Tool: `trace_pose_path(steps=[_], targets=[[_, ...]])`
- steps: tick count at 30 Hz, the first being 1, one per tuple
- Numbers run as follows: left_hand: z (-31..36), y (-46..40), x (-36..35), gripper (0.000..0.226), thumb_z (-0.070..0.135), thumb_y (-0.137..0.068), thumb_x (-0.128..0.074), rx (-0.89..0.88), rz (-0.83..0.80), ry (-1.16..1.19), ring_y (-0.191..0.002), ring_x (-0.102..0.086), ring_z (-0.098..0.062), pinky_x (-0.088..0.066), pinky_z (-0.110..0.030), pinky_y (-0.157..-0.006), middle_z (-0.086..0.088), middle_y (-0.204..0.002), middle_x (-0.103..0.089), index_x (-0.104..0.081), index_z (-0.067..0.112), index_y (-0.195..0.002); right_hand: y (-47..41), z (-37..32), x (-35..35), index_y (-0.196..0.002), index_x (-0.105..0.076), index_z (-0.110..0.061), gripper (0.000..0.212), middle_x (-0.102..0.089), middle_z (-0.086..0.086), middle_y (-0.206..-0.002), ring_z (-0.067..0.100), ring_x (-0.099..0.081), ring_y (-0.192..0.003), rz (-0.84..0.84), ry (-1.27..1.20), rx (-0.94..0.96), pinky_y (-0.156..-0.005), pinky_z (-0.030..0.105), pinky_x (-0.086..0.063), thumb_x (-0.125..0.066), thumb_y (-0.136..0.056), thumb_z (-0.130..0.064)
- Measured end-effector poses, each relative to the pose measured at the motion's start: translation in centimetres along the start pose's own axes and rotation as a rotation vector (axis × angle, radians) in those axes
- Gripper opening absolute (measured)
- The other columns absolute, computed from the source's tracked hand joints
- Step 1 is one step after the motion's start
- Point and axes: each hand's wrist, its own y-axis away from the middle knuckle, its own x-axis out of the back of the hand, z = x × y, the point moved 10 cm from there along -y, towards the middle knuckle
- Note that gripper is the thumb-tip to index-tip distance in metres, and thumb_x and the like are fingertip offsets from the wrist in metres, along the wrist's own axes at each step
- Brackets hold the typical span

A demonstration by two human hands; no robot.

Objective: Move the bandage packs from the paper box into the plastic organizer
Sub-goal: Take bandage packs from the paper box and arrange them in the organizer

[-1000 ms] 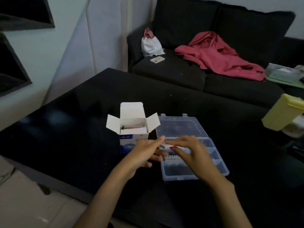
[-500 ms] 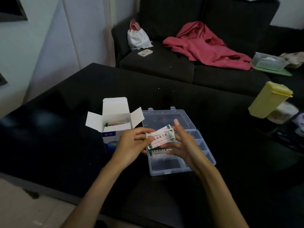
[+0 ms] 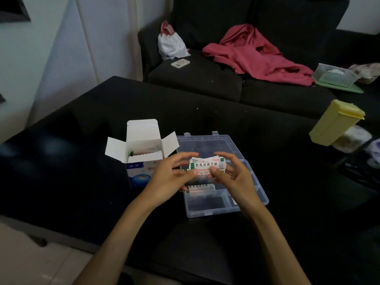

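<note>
Two bare forearms reach in from the near edge over a black table (image 3: 205, 112). The left hand (image 3: 170, 177) and the right hand (image 3: 232, 177) meet above a clear plastic organizer (image 3: 205, 210), and together they pinch a small stack of white bandage packs (image 3: 206, 166) with green marks and printed text, thumbs in front and fingers curled behind. The stack is held in the air over the middle of the organizer. Below it, more bandage packs (image 3: 200, 187) lie flat in one of the organizer's compartments, on its left side; the nearest compartment looks bare. The organizer's lid (image 3: 205, 145) lies open and flat on the far side.

Just left of the organizer, touching or nearly touching it, stands the white and blue paper box (image 3: 141, 157), flaps spread, with more packs visible inside.

Further right stands a yellow container (image 3: 337, 122), tilted. Beyond the table is a dark sofa (image 3: 195, 79) with a white bag (image 3: 171, 45), a phone (image 3: 180, 63), a red garment (image 3: 257, 56) and a pale basket (image 3: 334, 76).
</note>
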Motion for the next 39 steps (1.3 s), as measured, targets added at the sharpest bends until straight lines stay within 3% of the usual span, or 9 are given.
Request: trace_pose_path(steps=[5,11,15,17,19,24,31,36,39], targets=[[-0.4,-0.3,0.4,0.025,0.017,-0.093,-0.058,-0.036,0.044,-0.139,-0.079,-0.068,-0.004,-0.054,-0.018,-0.059,0.005,-0.109,-0.066,-0.057,0.035,-0.111,-0.3,1.2,0.0,-0.104,-0.055,-0.014,0.019,-0.072,0.005,-0.09,0.019,-0.071,-0.081,-0.029,0.099,-0.027,-0.071,0.025,-0.057,-0.063,-0.087,-0.011],[-1.6,-0.2,0.0,0.019,0.033,-0.094,-0.055,-0.052,0.045,-0.659,-0.061,-0.053,0.004,-0.039,-0.009,-0.058,0.014,-0.103,-0.066,-0.057,0.036,-0.113,-0.3,2.1,0.0,-0.1,-0.055,-0.022,0.007,-0.057,-0.016,-0.091,-0.001,-0.059,-0.083,-0.028,0.535,-0.016,-0.065,0.008,-0.048,-0.051,-0.096,-0.017],[-1.7,0.0,-0.6,0.027,0.033,-0.092,-0.059,-0.077,0.023,-0.866,-0.08,-0.06,-0.002,-0.052,-0.022,-0.074,0.011,-0.108,-0.068,-0.059,0.034,-0.119,-0.3,2.8,0.2,-0.109,-0.059,-0.02,0.015,-0.058,-0.01,-0.103,0.001,-0.056,-0.088,-0.012,0.732,-0.055,-0.058,0.005,-0.047,-0.052,-0.096,-0.017],[-1.6,0.0,-0.8,0.028,0.032,-0.092,-0.059,-0.078,0.017,-0.912,-0.092,-0.063,-0.008,-0.054,-0.032,-0.081,0.009,-0.108,-0.068,-0.059,0.035,-0.12,-0.3,3.1,0.1,-0.113,-0.061,-0.018,0.019,-0.062,-0.003,-0.112,0.005,-0.059,-0.096,-0.019,0.817,-0.069,-0.06,0.006,-0.044,-0.052,-0.095,-0.018],[-1.4,0.1,-0.8,0.024,0.032,-0.093,-0.057,-0.08,0.016,-0.939,-0.092,-0.063,-0.01,-0.053,-0.035,-0.082,0.008,-0.104,-0.068,-0.06,0.035,-0.117,-0.4,3.2,0.0,-0.114,-0.064,-0.017,0.021,-0.065,-0.001,-0.111,0.003,-0.059,-0.086,-0.034,0.876,-0.069,-0.057,0.007,-0.043,-0.053,-0.095,-0.018],[-1.1,0.4,-1.5,0.019,0.033,-0.095,-0.052,-0.122,-0.03,-1.016,-0.085,-0.06,-0.008,-0.047,-0.024,-0.072,0.009,-0.101,-0.066,-0.064,0.03,-0.109,-0.7,3.6,0.3,-0.108,-0.069,-0.022,0.02,-0.065,-0.008,-0.079,0.005,-0.06,-0.067,0.014,0.946,-0.106,-0.066,0.017,-0.052,-0.059,-0.091,-0.022],[-1.3,0.4,-1.8,0.024,0.032,-0.097,-0.046,-0.122,-0.054,-1.055,-0.093,-0.062,-0.014,-0.047,-0.03,-0.076,0.005,-0.109,-0.066,-0.062,0.029,-0.114,-0.1,1.9,3.9,-0.074,-0.065,-0.029,0.017,-0.063,-0.012,-0.067,0.008,-0.062,-0.063,0.255,0.987,-0.181,-0.074,0.035,-0.056,-0.06,-0.09,-0.028],[-1.0,0.5,-2.2,0.027,0.03,-0.1,-0.041,-0.15,-0.061,-1.07,-0.096,-0.062,-0.015,-0.04,-0.026,-0.072,0.002,-0.112,-0.066,-0.061,0.027,-0.117,-0.4,4.1,2.4,-0.077,-0.069,-0.024,0.019,-0.064,-0.007,-0.071,0.012,-0.061,-0.074,0.168,1.059,-0.29,-0.098,0.04,-0.042,-0.057,-0.091,-0.03],[-1.1,0.5,-2.5,0.028,0.027,-0.1,-0.039,-0.148,-0.076,-1.076,-0.1,-0.062,-0.018,-0.04,-0.027,-0.073,0.0,-0.118,-0.064,-0.057,0.028,-0.121,-0.7,4.2,2.3,-0.072,-0.066,-0.021,0.027,-0.062,-0.004,-0.068,0.014,-0.06,-0.076,0.159,1.078,-0.327,-0.099,0.038,-0.032,-0.055,-0.092,-0.034]])
